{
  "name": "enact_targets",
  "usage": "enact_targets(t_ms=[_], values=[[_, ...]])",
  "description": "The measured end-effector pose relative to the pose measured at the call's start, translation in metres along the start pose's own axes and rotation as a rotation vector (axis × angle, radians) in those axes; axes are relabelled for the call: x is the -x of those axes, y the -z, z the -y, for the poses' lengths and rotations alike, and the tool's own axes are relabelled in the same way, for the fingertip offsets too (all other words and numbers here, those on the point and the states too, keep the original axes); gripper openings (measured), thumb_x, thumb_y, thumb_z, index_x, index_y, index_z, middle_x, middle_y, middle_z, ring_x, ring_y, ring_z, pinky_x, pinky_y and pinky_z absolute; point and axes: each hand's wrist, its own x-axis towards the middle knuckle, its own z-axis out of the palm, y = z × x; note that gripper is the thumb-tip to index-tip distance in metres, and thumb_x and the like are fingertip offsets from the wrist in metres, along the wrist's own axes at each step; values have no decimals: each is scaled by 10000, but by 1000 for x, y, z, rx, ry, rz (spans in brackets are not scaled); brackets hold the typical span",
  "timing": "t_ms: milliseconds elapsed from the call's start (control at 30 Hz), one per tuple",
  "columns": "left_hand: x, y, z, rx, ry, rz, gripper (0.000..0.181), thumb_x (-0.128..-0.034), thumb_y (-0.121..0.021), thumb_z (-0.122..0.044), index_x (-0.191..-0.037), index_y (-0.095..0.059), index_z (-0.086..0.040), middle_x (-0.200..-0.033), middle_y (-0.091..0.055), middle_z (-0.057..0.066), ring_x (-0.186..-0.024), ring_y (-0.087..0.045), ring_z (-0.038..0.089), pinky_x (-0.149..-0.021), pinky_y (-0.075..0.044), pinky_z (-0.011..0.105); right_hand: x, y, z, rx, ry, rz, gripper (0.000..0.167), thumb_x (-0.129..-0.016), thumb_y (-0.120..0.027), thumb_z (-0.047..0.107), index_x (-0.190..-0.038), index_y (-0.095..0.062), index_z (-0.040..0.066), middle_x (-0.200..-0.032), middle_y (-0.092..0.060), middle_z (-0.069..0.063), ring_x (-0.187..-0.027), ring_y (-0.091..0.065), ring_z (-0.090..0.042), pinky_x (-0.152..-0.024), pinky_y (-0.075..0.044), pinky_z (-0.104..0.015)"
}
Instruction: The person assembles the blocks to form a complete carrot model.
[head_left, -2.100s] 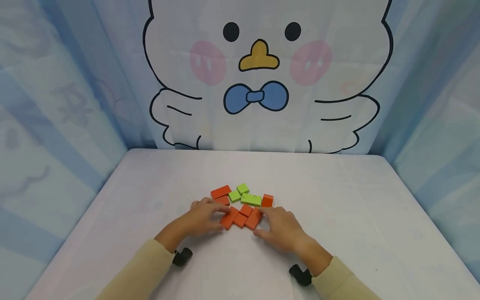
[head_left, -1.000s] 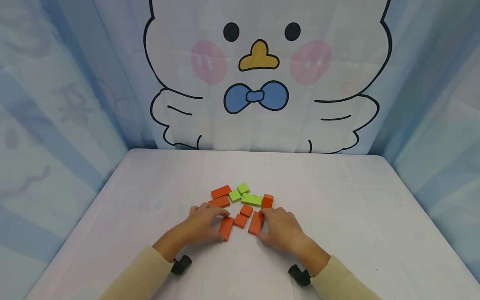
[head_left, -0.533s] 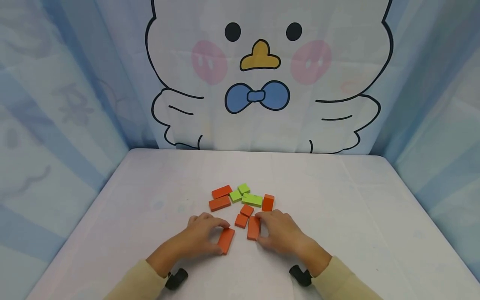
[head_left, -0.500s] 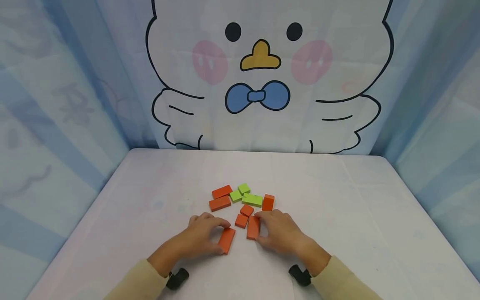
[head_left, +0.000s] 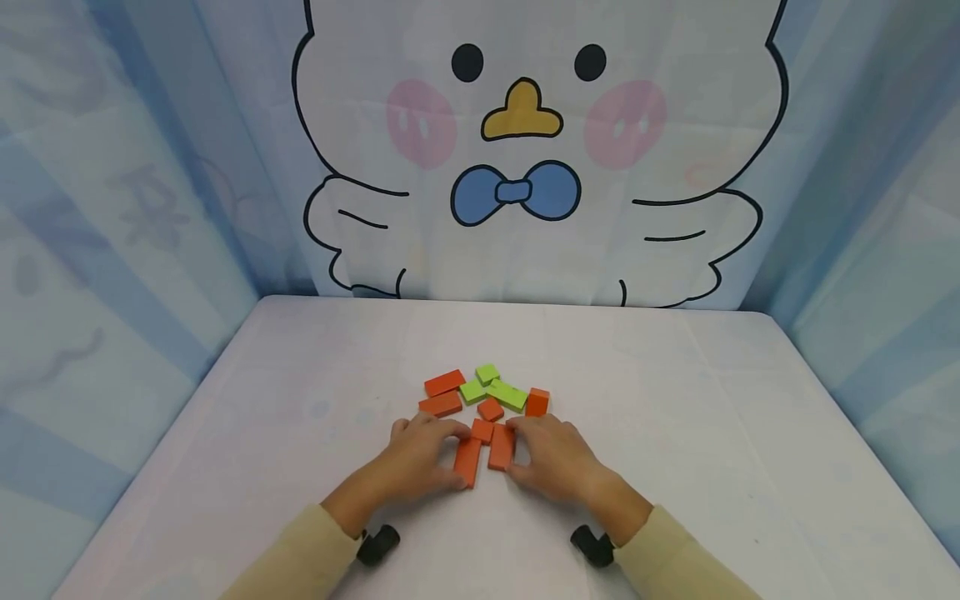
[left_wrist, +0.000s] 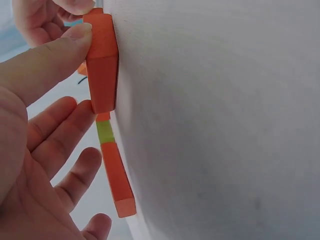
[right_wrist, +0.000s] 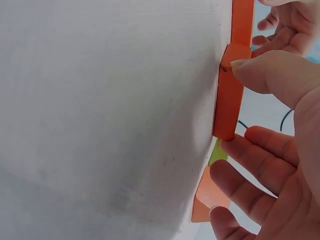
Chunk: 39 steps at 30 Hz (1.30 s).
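Observation:
My left hand (head_left: pixel 417 457) pinches an oblong orange block (head_left: pixel 467 462) lengthwise, thumb on the near end and fingertips at the far end, as the left wrist view also shows. In the same way my right hand (head_left: pixel 558 457) pinches a second oblong orange block (head_left: pixel 502 447). Both lie on the table, side by side with a narrow gap. A small orange block (head_left: pixel 482 430) sits at their far ends. Just beyond it is another small orange block (head_left: pixel 491 409), close to a long green block (head_left: pixel 507 395).
Two oblong orange blocks (head_left: pixel 445 382) lie at the back left beside small green blocks (head_left: pixel 473 392). One more orange block (head_left: pixel 537 402) stands right of the long green one. All are on a white-covered table (head_left: pixel 675 433), with a printed curtain (head_left: pixel 517 258) behind.
Both hands first drew their oblong blocks nearer and apart, then moved them forward and closer together. The farther small orange block shifted away from the nearer one, and the long green block turned slightly.

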Motion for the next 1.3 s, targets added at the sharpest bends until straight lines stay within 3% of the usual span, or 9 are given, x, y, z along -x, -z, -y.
enact_targets(t_ms=[333, 600, 1067, 1300], values=[[1, 1, -1, -26, 16, -34, 577, -758, -890, -326, -1265, -663, -172, -1177, -642, -58, -1128, -482, 216, -980, -302, 538, 12, 0, 1, -22, -13, 45, 569, -856, -782, 296, -1345, -600, 68, -1245, -639, -64, -1109, -558, -272, -977, -442, -494], [9, 2, 5, -35, 32, -30, 565, -749, -893, -331, -1246, -669, -179, -1142, -641, -77, -1084, -479, 196, -979, -301, 534, 16, -3, 9, -5, 53, 87, 557, -874, -763, 341, -1339, -603, 79, -1240, -649, -41, -1104, -556, -245, -983, -430, -491], [28, 4, 14, -78, -36, -55, 556, -763, -875, -342, -1225, -645, -137, -1111, -631, -65, -1121, -495, 215, -1010, -277, 592, 8, -12, 30, 39, 159, 85, 554, -878, -757, 382, -1327, -613, 91, -1216, -657, -25, -1071, -572, -224, -954, -449, -457], [33, 9, 19, -31, 12, -32, 583, -748, -890, -312, -1239, -624, -142, -1111, -605, -81, -1153, -477, 213, -1043, -254, 601, 1, -16, 39, 50, 179, 88, 549, -885, -751, 384, -1336, -611, 105, -1207, -655, -14, -1003, -553, -189, -917, -458, -410]])
